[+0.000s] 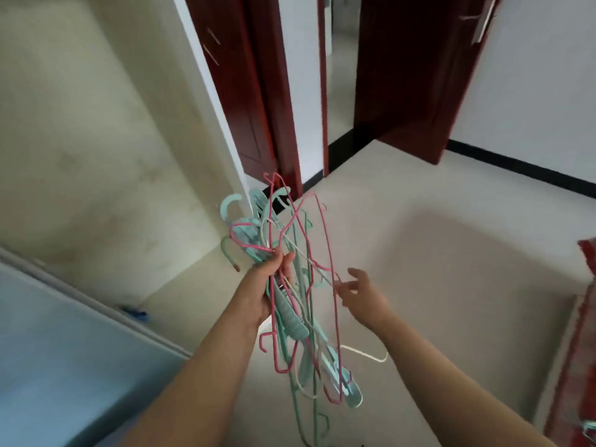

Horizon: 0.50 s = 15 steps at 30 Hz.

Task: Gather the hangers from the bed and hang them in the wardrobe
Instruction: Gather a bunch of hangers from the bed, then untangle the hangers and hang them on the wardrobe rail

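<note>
A tangled bundle of hangers (296, 285), pink wire, mint green plastic and white ones, hangs in mid-air over the floor at the centre of the head view. My left hand (267, 282) grips the bundle near its upper part. My right hand (361, 295) is just to the right of it, fingers spread, with thumb and forefinger pinching a pink wire at the bundle's right edge. The wardrobe is not clearly in view.
A dark red door (416, 75) stands open ahead, with its frame (258, 91) to the left and a hallway between. A pale blue surface (58, 366) fills the lower left. A red patterned fabric (580, 333) lies at the right edge. Beige floor (451, 253) spreads ahead.
</note>
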{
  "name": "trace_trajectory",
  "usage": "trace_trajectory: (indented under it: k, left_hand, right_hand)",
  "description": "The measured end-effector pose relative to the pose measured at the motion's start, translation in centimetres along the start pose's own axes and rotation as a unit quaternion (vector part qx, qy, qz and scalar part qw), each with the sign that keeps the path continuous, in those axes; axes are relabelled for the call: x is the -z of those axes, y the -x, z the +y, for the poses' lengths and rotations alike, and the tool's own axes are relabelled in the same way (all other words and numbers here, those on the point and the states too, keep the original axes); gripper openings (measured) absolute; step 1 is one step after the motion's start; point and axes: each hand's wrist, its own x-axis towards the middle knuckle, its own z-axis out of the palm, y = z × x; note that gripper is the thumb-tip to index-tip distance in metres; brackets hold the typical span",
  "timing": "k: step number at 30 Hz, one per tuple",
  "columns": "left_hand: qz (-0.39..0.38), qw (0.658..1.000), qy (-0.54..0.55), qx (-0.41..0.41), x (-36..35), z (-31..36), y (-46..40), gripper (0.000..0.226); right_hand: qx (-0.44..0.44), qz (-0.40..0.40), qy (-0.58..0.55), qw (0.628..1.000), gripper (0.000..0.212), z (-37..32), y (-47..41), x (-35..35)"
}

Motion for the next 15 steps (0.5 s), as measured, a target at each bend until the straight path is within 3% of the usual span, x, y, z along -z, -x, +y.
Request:
trace_trajectory:
  k: [2,6,8,10,12,15]
  left_hand:
    - [0.016,1.0,-0.014,0.002,3.3,2.0,0.2,0.026]
    - [0.023,0.995,-0.098,0.012,8.7,5.1,0.6,0.018]
    - [0.042,0.99,-0.136,0.006,10.4,6.0,0.6,0.013]
    - [0.075,0.989,-0.128,-0.009,11.6,6.8,0.0,0.02]
    - [0.122,0.991,-0.052,-0.031,12.3,7.7,-1.1,0.019]
    - [0.189,0.972,0.119,-0.074,12.9,9.5,-3.5,0.01]
  right_hand:
    - [0.072,0.058,0.104,0.99,0.056,-2.8,-1.8,-1.0]
    - [0.183,0.087,0.302,0.932,0.085,-9.5,-5.8,-2.4]
    - [0.227,0.051,0.338,0.912,0.081,-12.8,-7.7,-3.9]
    - [0.229,0.023,0.284,0.931,0.056,-15.5,-8.2,-5.9]
    - [0.208,-0.032,0.234,0.949,0.052,-17.1,-7.6,-8.9]
    - [0.224,-0.239,0.268,0.906,0.061,-18.3,-5.9,-13.4]
